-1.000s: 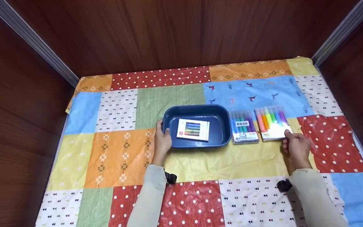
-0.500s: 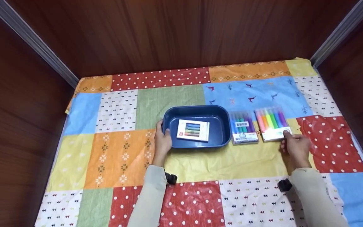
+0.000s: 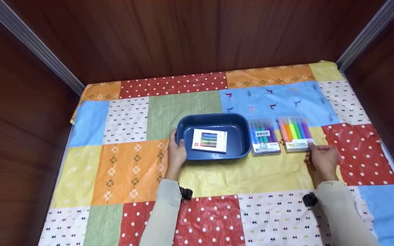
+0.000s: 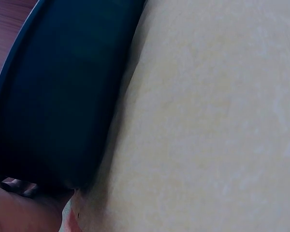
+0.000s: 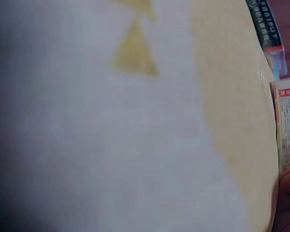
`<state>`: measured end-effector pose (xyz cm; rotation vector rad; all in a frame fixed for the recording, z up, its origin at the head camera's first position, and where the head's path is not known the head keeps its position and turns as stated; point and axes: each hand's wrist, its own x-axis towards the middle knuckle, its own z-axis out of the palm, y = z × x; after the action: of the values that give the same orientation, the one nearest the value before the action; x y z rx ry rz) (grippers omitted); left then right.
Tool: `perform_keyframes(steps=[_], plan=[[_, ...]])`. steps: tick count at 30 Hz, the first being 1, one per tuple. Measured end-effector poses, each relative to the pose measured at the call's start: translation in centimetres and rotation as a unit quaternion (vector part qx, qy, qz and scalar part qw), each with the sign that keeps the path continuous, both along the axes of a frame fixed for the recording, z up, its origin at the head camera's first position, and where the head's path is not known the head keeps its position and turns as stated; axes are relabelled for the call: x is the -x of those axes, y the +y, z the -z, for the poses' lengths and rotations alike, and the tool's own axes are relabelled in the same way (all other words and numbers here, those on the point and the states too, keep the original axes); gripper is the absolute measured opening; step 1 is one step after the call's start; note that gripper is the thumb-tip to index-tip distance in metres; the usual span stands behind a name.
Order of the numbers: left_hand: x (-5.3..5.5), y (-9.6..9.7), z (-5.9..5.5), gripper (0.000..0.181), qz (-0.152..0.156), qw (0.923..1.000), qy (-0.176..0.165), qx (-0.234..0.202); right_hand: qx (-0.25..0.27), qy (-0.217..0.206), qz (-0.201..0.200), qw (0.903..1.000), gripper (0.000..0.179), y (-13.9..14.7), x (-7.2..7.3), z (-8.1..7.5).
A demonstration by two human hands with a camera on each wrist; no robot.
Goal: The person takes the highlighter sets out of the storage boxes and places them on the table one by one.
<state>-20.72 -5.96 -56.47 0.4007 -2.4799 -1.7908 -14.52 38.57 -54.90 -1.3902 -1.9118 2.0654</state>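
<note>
- I see the patchwork cloth underneath.
- On it sits the blue bin; I have the left hand gripping its left end.
- My right hand pinches the near right corner of the rainbow marker pack.
- Left of that, beside the bin, lies another marker pack.
- Inside the bin: a white box.

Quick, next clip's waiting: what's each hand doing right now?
Left hand: closed, holding the bin by its left end.
Right hand: closed, pinching the rightmost pen pack.

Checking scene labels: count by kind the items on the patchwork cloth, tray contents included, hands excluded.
Blue tray: 1
White box in the tray: 1
Clear packs of coloured pens: 2
Total: 4
</note>
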Motion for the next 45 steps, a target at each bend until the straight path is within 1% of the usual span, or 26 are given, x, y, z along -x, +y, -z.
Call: perform_keyframes(steps=[4,7,11,13,18,21,24,26,30,33,35,38,40,45], plan=[[0.1,-0.1,-0.1,0.047,-0.002,1.0,-0.003,-0.002,0.009,-0.01,0.007,0.9999,0.026,0.1,0.1,-0.2],[0.1,-0.2,-0.2,0.047,-0.003,1.0,-0.002,-0.004,0.019,-0.002,0.009,0.9998,0.025,0.1,0.0,-0.4],[0.2,-0.3,-0.1,0.048,-0.004,1.0,-0.002,-0.007,0.013,0.009,0.006,0.9999,0.027,0.1,-0.2,-0.4],[0.2,-0.3,0.0,0.047,-0.003,1.0,-0.002,-0.008,0.007,0.004,0.002,1.0,0.028,0.1,-0.3,-0.5],[0.2,-0.3,0.0,0.045,-0.005,0.9999,0.003,-0.011,-0.031,-0.012,-0.032,0.9989,0.028,0.4,-0.4,-1.5],[0.2,-0.3,-0.1,0.044,-0.008,0.9998,0.01,-0.013,-0.077,-0.012,-0.059,0.9952,0.026,0.3,0.0,-2.3],[0.2,-0.3,-0.2,0.044,-0.009,0.9998,0.012,-0.014,-0.105,0.007,-0.061,0.9925,0.023,-0.3,0.4,-3.2],[0.2,-0.2,-0.2,0.044,-0.01,0.9998,0.011,-0.015,-0.121,0.034,-0.057,0.9905,0.022,-0.9,0.6,-3.7],[0.0,-0.1,0.0,0.044,-0.009,0.9998,0.004,-0.014,-0.106,0.1,-0.045,0.9883,0.021,-2.0,0.8,-4.4],[-0.1,0.0,0.2,0.044,-0.005,0.9999,-0.003,-0.015,-0.103,0.128,-0.05,0.9852,0.019,-2.5,0.8,-4.9],[-0.2,0.0,0.2,0.044,-0.003,0.9998,-0.006,-0.017,-0.112,0.13,-0.063,0.9832,0.018,-2.8,0.9,-5.3],[-0.1,0.0,0.2,0.044,-0.002,0.9998,0.001,-0.018,-0.131,0.122,-0.088,0.9799,0.016,-3.2,1.2,-6.1],[0.0,0.0,0.1,0.044,-0.002,0.9998,0.004,-0.017,-0.136,0.125,-0.098,0.9779,0.016,-3.5,1.4,-6.7],[0.0,0.0,-0.1,0.043,0.001,0.9999,0.003,-0.015,-0.126,0.16,-0.11,0.9729,0.012,-5.1,1.9,-7.5]])
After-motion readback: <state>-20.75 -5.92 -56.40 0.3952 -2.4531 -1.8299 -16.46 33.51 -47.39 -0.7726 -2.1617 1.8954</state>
